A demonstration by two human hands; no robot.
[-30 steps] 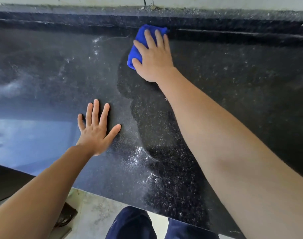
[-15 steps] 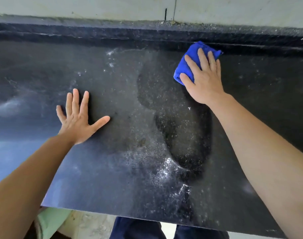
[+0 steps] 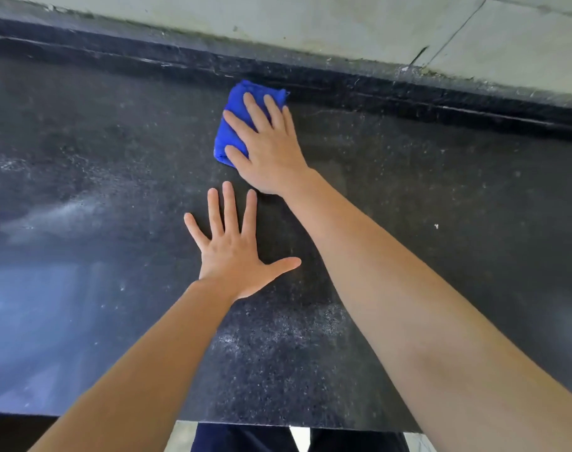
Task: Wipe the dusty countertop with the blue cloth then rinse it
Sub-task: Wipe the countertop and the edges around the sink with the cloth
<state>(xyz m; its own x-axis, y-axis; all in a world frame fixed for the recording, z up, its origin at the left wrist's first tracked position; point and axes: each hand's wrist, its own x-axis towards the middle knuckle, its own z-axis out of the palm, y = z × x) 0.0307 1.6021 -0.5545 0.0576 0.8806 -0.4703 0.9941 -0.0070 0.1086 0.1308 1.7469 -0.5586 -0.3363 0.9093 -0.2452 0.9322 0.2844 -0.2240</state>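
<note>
The right hand [image 3: 271, 151] lies flat on the folded blue cloth [image 3: 235, 102], its fingers [image 3: 255, 109] straight and a little spread, pressing the cloth down rather than curling round it. The cloth sits on the dark speckled surface [image 3: 441, 190] near the back edge, just short of what seems to be a raised black lip below the pale wall [image 3: 310, 24]. The left hand [image 3: 235, 256] rests palm-down on the surface just in front of the right, fingers splayed and released, holding nothing. Pale dust streaks the surface to the left and lies between the forearms. Dark trousers [image 3: 245, 438] show below the front edge.
</note>
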